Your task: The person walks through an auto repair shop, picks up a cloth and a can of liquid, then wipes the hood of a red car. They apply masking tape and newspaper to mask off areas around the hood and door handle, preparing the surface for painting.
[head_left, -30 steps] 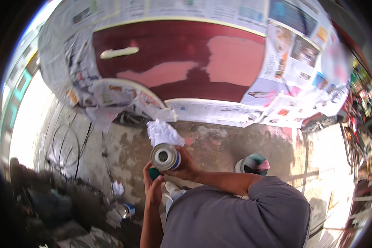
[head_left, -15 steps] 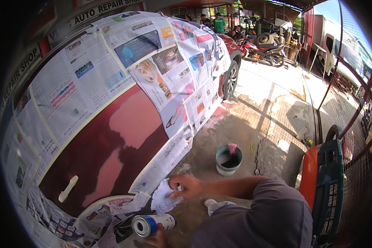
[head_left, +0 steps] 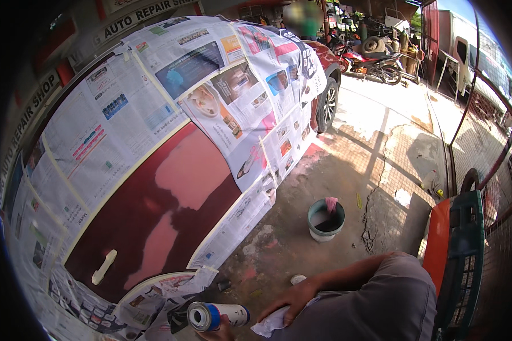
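My left hand (head_left: 224, 329) grips a blue and white metal can (head_left: 231, 314), tilted on its side with its round top toward the car. In my right hand (head_left: 293, 299) is a crumpled white cloth (head_left: 271, 323), held close against my body. To the left stands the car's dark red door panel (head_left: 131, 227), with dull pink patches (head_left: 194, 173) on it and a pale, covered door handle (head_left: 104, 267). Newspaper sheets (head_left: 139, 102) and strips of masking tape frame the panel. Both hands are apart from the panel, near its lower rear corner.
A bucket (head_left: 326, 234) with a pink rag (head_left: 331, 204) over its rim stands on the cracked concrete. At the right leans an orange and dark green bumper-like part (head_left: 438, 238) beside a wire-mesh fence. Farther back are a red motorcycle (head_left: 372, 61), a white truck and a person in green.
My right hand has drawn the cloth away from the panel's lower edge, back toward my body. The can in my left hand has shifted slightly right, and the whole view has turned a little.
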A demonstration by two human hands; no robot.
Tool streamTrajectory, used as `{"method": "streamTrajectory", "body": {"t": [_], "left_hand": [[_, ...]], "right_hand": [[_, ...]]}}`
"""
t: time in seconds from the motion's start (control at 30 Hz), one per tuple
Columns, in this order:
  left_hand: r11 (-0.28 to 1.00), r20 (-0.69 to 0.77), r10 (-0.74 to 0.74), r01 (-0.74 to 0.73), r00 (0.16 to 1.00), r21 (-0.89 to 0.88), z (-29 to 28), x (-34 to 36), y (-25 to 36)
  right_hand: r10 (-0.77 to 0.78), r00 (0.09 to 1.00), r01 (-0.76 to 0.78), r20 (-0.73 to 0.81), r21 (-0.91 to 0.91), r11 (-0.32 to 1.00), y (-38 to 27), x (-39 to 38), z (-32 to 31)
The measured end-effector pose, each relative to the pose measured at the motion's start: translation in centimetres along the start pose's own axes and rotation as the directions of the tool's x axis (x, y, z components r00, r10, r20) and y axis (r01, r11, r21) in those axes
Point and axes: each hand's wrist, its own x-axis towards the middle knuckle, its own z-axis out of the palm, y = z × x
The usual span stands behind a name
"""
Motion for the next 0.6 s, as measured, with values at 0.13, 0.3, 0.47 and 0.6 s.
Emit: {"method": "streamTrajectory", "body": {"t": [0.13, 0.3, 0.47, 0.6], "left_hand": [[0.989, 0.07, -0.069, 0.059, 0.995, 0.132, 2.7, 1.6, 1.8], [0.848, 0.336, 0.091, -0.25, 0.937, 0.468, 7.7, 6.0, 7.5], [0.817, 0.435, -0.019, -0.237, 0.9, 0.526, 12.2, 7.9, 7.7], [0.738, 0.509, -0.039, -0.318, 0.86, 0.595, 14.1, 8.6, 6.4]], "right_hand": [[0.487, 0.769, -0.119, -0.414, 0.655, 0.746, 4.8, -1.4, -3.0], [0.033, 0.833, 0.545, -0.553, 0.828, 0.133, 6.1, 0.3, -11.1], [0.097, 0.747, 0.618, -0.657, 0.741, 0.262, 8.7, 3.6, -13.3], [0.105, 0.726, 0.638, -0.68, 0.722, 0.267, 6.7, 5.9, -13.0]]}}
